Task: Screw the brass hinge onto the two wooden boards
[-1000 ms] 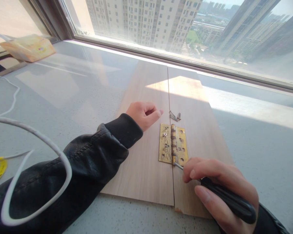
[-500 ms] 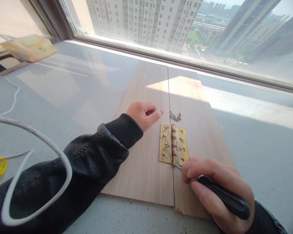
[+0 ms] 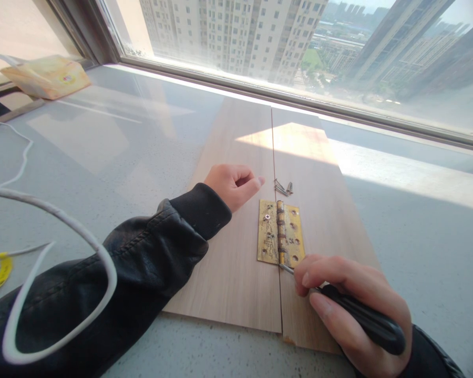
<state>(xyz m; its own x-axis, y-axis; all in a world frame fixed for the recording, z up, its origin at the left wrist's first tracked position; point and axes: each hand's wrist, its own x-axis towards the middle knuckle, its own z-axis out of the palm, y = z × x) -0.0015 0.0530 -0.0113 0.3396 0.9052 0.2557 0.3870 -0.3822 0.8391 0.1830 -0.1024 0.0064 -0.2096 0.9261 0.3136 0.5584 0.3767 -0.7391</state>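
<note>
My right hand [image 3: 349, 283] is closed around a screwdriver [image 3: 366, 320] with a black handle and a metal shaft. The shaft's tip lies by the lower end of a worn brass hinge [image 3: 280, 233], near the seam between two wooden boards. The hinge lies open flat across that seam, one leaf on each board. One bright cross-head screw [image 3: 267, 217] sits in its left leaf; the right leaf shows holes. Beyond the hinge lie several loose screws [image 3: 283, 188]. My left hand [image 3: 234, 184] rests loosely curled on the left board [image 3: 220, 278], beside the screws, with nothing visible in it.
The right board [image 3: 331, 220] adjoins the left one on a speckled pale countertop [image 3: 418, 262]. A white cable [image 3: 106, 262] loops over my left sleeve. At the far left stands a tissue pack [image 3: 51, 79]. A window frame [image 3: 220, 86] bounds the back.
</note>
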